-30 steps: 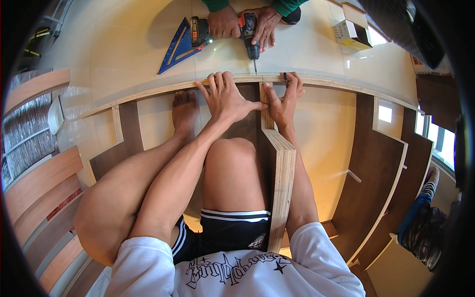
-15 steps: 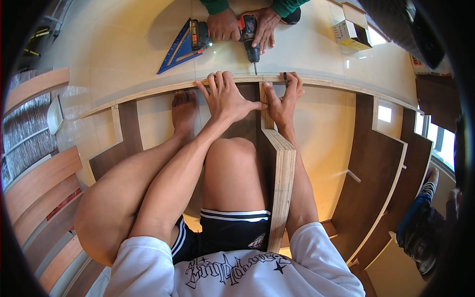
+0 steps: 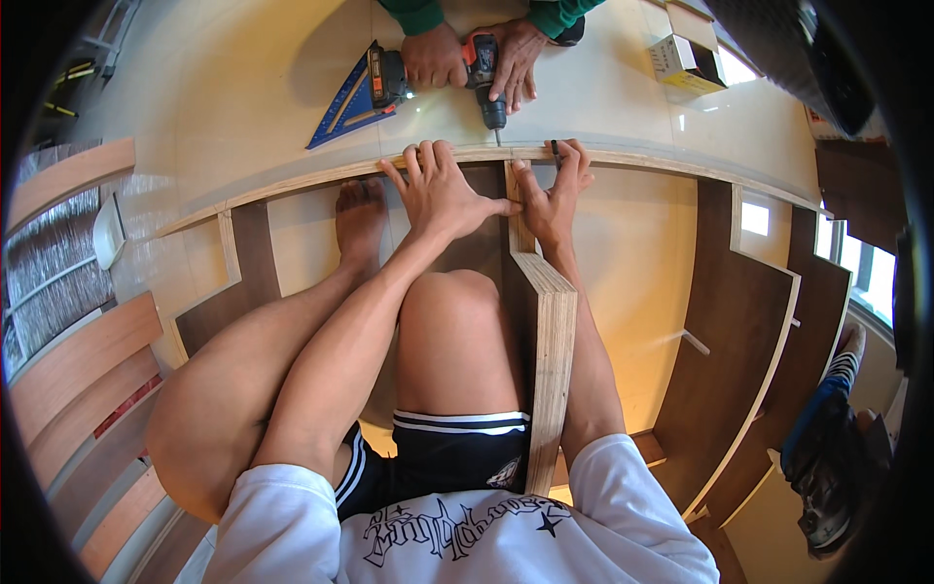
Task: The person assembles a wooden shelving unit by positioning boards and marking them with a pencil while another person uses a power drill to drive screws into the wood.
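My left hand (image 3: 435, 198) hooks its fingers over a long plywood board (image 3: 642, 163) running across in front of me. Its thumb reaches sideways to a dark-faced divider panel (image 3: 552, 360) that meets this board at a right angle. On the panel's other side, my right hand (image 3: 553, 200) curls over the same board, thumb pressed near the joint. Just beyond, a co-worker's two hands (image 3: 433, 54) hold a cordless drill (image 3: 484, 78) upright to the board. Its bit points at the outer face where the panel joins; whether it touches is hard to tell.
A blue triangular square (image 3: 342, 107) lies beside the drill. An open small carton (image 3: 689, 63) sits far right. Stepped dark panels (image 3: 730, 292) stand to my right, wooden slats (image 3: 88, 355) to my left. My legs are inside the frame, left of the divider.
The co-worker's drill has come slightly nearer to the board, its bit now at the edge. Both my hands keep their hold; the whole view has shifted a little.
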Available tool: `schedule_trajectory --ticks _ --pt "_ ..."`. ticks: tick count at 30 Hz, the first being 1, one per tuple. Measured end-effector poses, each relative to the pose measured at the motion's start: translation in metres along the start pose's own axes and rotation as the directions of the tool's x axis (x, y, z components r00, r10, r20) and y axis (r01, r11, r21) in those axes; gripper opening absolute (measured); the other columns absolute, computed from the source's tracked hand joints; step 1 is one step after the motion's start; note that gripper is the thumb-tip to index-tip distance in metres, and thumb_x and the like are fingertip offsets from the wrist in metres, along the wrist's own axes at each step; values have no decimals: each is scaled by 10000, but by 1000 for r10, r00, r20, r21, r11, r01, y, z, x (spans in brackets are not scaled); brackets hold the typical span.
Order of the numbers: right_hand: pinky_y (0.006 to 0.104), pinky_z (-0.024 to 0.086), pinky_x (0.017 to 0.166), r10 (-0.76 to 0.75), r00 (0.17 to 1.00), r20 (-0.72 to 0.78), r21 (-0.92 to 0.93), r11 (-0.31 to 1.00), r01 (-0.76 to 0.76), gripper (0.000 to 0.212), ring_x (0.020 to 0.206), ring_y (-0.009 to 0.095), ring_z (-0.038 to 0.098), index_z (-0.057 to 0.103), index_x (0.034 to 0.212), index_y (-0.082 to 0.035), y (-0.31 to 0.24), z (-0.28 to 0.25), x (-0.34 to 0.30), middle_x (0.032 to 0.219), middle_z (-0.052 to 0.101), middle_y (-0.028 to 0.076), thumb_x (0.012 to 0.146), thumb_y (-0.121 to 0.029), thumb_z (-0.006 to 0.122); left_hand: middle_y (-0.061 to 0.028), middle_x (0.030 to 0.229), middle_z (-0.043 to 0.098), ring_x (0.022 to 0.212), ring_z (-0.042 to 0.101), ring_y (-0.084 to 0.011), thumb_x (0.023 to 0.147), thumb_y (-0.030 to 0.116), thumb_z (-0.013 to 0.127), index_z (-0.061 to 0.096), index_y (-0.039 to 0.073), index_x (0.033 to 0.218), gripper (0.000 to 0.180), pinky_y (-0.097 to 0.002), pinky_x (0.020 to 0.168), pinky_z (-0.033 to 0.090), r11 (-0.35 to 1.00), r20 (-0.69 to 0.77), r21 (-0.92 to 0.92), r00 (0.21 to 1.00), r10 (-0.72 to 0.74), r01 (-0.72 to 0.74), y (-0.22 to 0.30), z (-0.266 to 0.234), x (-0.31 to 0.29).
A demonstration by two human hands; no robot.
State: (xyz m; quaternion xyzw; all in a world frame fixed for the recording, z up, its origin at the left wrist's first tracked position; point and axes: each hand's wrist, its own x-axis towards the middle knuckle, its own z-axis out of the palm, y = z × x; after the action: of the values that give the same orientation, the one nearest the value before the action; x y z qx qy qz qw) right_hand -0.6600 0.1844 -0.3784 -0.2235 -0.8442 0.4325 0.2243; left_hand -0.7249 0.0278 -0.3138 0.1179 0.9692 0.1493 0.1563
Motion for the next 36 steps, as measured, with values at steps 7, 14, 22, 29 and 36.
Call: schedule_trajectory --ticks 7,14,22,29,36 --pt "492 252 1160 6 1000 2 -3 1000 -6 565 1302 338 452 575 1306 -26 1 -1 0 1423 511 167 876 -295 824 -208 1478 503 1517 318 -372 514 777 928 476 -74 1405 1312 -771 1243 -9 1000 -24 -5 1000 1 -1 0 2 -1" --pt "504 244 1159 8 1000 -9 -8 1000 -8 562 1309 341 457 583 1301 -30 1 0 0 1414 524 171 876 -303 828 -206 1441 520 1493 342 -360 493 776 939 486 -68 1376 1303 -763 1248 -2 999 -72 -34 997 19 -21 -2 4 -1" --pt "503 244 1168 27 999 -21 -20 999 -27 552 1298 350 452 593 1293 -26 -3 0 -1 1416 532 172 876 -303 827 -196 1416 522 1481 355 -362 480 781 944 487 -71 1365 1311 -756 1253 2 999 -99 -48 995 16 -21 -2 6 -2" --pt "500 262 1163 42 999 -27 -16 999 -43 543 1281 367 437 604 1280 -24 -3 -1 -1 1415 530 176 869 -301 827 -188 1430 493 1491 330 -387 487 772 953 481 -74 1372 1313 -773 1245 -13 999 -69 -51 998 5 -8 -3 7 0" --pt "504 276 1155 10 1000 -11 -32 999 -10 536 1286 376 444 600 1282 -19 -1 -2 2 1417 522 186 872 -289 819 -188 1411 492 1480 341 -380 494 770 950 477 -76 1375 1310 -774 1247 -31 998 -67 -60 998 -2 -2 0 4 1"
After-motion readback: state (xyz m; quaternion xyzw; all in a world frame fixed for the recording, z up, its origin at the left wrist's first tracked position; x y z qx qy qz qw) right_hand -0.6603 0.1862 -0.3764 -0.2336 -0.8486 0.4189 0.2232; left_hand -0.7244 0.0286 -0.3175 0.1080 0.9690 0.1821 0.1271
